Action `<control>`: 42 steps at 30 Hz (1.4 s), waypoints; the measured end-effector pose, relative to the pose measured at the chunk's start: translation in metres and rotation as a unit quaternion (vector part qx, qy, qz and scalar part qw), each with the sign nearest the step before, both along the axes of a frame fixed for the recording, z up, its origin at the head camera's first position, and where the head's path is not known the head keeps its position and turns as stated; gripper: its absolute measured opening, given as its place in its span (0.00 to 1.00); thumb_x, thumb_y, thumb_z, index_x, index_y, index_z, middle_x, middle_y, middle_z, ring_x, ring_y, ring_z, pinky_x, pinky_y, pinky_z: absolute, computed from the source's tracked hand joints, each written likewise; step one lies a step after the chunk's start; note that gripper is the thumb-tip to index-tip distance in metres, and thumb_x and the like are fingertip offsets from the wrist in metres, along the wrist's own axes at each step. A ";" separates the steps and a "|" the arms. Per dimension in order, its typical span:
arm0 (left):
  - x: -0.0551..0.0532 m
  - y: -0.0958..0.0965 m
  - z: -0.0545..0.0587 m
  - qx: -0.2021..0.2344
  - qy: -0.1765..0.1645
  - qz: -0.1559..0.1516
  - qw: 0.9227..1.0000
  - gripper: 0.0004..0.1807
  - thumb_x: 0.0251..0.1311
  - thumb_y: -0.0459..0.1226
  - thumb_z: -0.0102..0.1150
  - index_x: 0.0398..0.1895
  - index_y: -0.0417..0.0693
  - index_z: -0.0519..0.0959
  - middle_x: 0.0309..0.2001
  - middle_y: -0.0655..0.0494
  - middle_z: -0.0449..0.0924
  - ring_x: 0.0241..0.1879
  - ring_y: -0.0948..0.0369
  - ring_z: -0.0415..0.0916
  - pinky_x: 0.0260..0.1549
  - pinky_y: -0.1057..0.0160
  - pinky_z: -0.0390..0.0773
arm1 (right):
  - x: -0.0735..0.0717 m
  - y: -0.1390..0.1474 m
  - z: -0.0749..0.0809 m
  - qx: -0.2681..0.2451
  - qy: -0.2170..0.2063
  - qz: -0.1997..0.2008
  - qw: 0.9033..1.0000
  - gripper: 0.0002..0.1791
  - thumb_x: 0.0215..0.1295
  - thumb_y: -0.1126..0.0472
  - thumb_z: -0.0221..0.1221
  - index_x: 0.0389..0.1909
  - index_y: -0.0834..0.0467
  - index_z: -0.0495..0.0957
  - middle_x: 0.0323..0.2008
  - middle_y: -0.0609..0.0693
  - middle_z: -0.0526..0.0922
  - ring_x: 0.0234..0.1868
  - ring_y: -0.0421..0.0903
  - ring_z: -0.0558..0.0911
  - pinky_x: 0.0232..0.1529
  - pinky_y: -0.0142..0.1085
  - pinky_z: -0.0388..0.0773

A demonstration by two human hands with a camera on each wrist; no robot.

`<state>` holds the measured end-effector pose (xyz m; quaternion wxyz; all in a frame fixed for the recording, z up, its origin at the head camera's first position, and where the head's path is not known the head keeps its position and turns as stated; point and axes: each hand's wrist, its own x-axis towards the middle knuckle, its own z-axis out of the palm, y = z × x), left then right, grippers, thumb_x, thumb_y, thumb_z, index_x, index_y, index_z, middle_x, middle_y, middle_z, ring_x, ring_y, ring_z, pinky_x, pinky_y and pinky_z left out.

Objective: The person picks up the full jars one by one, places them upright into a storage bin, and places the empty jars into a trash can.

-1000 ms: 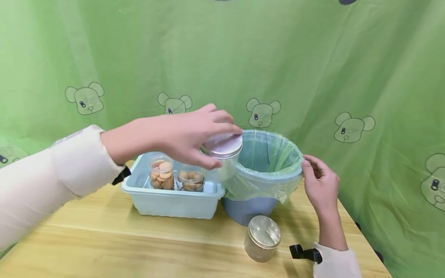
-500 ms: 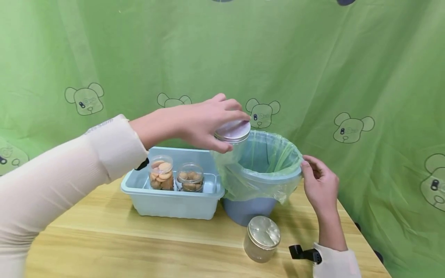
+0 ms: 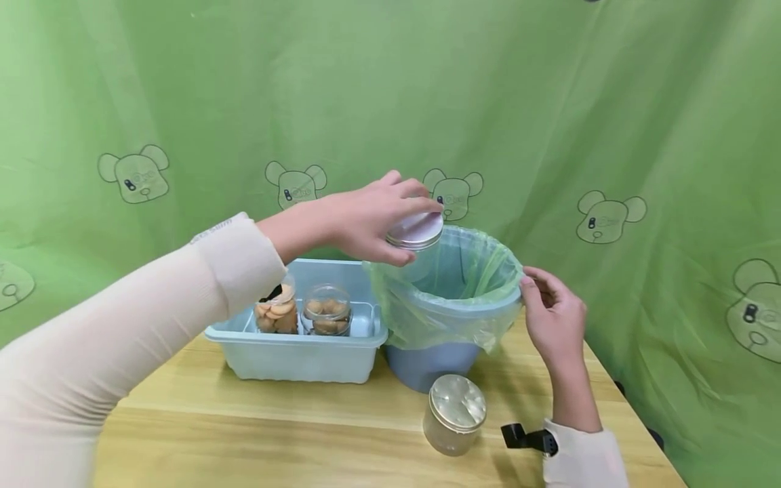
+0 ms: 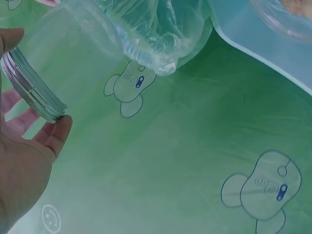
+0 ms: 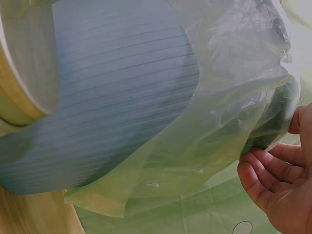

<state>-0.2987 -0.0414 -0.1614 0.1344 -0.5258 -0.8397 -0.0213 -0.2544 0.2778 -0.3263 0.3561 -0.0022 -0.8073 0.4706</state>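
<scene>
My left hand (image 3: pixel 378 217) grips a clear jar (image 4: pixel 73 53) by its silver screw lid, fingers and thumb around the lid's edge. The jar's body is see-through, with no contents showing. It is held over the left side of a blue bin (image 3: pixel 427 369) lined with a thin green plastic bag (image 3: pixel 445 329). At the bin's right rim, my right hand (image 3: pixel 556 318) pinches the rim and the bag folded over it, thumb toward the inside. In the right wrist view, the fingers (image 5: pixel 258 170) curl under the bag's edge.
Left of the bin stands a light blue plastic basket (image 3: pixel 299 362) with a jar of cookies (image 3: pixel 277 312) and a shorter jar of round brown pieces (image 3: pixel 327 312). Another jar with a dented lid (image 3: pixel 454 413) stands in front of the bin on the wooden table (image 3: pixel 256 434). A green curtain hangs behind.
My left hand has carried the jar up and to the right, from beside the basket to over the bin. My right hand keeps its hold on the rim.
</scene>
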 end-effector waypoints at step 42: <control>-0.030 0.057 -0.055 -0.040 -0.048 0.032 0.997 0.41 0.70 0.58 0.56 0.81 0.56 0.57 0.76 0.49 0.58 0.66 0.51 0.58 0.66 0.52 0.65 | 0.002 -0.001 0.002 0.003 0.003 -0.004 1.000 0.19 0.76 0.51 0.57 0.58 0.57 0.84 0.36 0.40 0.83 0.35 0.36 0.81 0.35 0.23 0.75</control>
